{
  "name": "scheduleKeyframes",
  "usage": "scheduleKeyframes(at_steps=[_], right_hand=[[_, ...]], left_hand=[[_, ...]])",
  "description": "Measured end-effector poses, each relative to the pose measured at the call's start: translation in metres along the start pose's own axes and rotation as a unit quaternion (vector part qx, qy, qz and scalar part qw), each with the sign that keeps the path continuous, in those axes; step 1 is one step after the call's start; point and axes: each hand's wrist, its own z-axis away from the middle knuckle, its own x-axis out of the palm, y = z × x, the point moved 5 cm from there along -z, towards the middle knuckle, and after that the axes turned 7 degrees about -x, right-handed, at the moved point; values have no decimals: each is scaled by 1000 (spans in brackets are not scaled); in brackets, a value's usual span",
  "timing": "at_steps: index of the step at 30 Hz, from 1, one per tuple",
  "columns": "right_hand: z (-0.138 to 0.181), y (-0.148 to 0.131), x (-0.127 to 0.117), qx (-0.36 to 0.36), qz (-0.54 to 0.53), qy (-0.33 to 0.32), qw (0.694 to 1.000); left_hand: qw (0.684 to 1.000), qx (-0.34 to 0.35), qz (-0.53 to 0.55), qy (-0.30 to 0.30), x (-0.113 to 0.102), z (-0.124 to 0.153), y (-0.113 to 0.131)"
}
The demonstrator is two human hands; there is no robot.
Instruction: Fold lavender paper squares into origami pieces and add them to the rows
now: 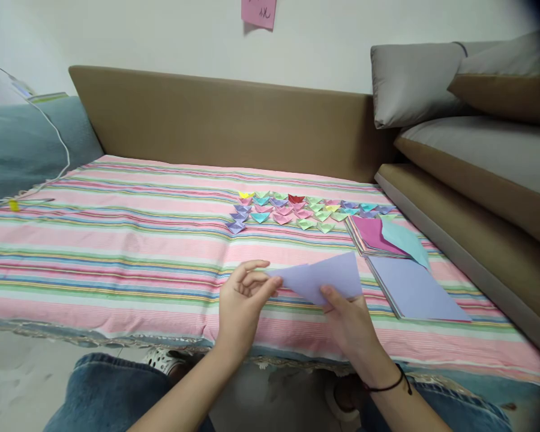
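Note:
A lavender sheet of paper point(326, 277), folded over on itself, is held in the air above the striped cloth. My left hand point(247, 294) pinches its narrow left corner between thumb and fingers. On the lower right part of the sheet, my right hand point(346, 315) grips with the thumb on top and the fingers behind, partly hidden. Beyond the hands lie rows of small folded paper boats point(282, 218) in purple, pink, green, blue, yellow and red. To the right rests a stack of lavender paper point(420, 291), with a pile of mixed coloured paper point(373, 235) behind it.
A pink striped cloth point(130, 240) covers the seat, with a brown backrest point(225, 120) behind. Grey and brown cushions point(486, 156) are piled along the right side. At the left, a white cable point(63, 144) runs down from the blue armrest point(31, 135).

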Motion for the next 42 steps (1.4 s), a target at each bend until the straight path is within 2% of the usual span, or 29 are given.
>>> scheduleKeyframes(at_steps=[2, 4, 6, 9, 12, 14, 15, 16, 18, 20, 22, 24, 25, 28, 42], right_hand=[[-1, -8, -1, -49, 68, -37, 996], [2, -23, 2, -152, 151, -95, 972], [10, -38, 11, -280, 226, -185, 914], [19, -49, 17, -392, 308, -243, 832], [20, -45, 22, -391, 354, -341, 778], [19, -40, 24, -355, 350, -411, 764], [18, -40, 25, -333, 333, -425, 773], [16, -40, 24, -309, 306, -419, 797], [10, -39, 21, -243, 243, -359, 868], [5, -29, 18, -142, 193, -291, 926], [7, -11, 19, -25, 165, -260, 951], [10, 1, 22, 32, 140, -239, 960], [11, 4, 23, 37, 134, -230, 963], [13, 7, 24, 29, 132, -215, 967], [11, 8, 20, 37, 122, -191, 973]], left_hand=[[1000, 6, 7, -5, -3, -5, 3], [1000, -9, 20, -22, -4, -9, 2], [997, -38, 40, -46, -2, -11, 0], [992, -80, 51, -80, 3, -8, -4], [993, -99, 18, -66, 2, -6, -5], [995, -96, -6, -39, -3, -8, -4], [995, -90, -17, -27, -5, -9, -3], [996, -83, -28, -18, -8, -10, -2], [996, -68, -55, -14, -10, -13, -1], [994, -55, -82, -34, -8, -13, -2], [992, -47, -101, -67, -2, -11, -5], [989, -40, -109, -94, 4, -8, -8], [988, -39, -111, -103, 6, -6, -10], [985, -46, -117, -116, 9, -3, -13], [988, -81, -101, -86, 5, -3, -14]])
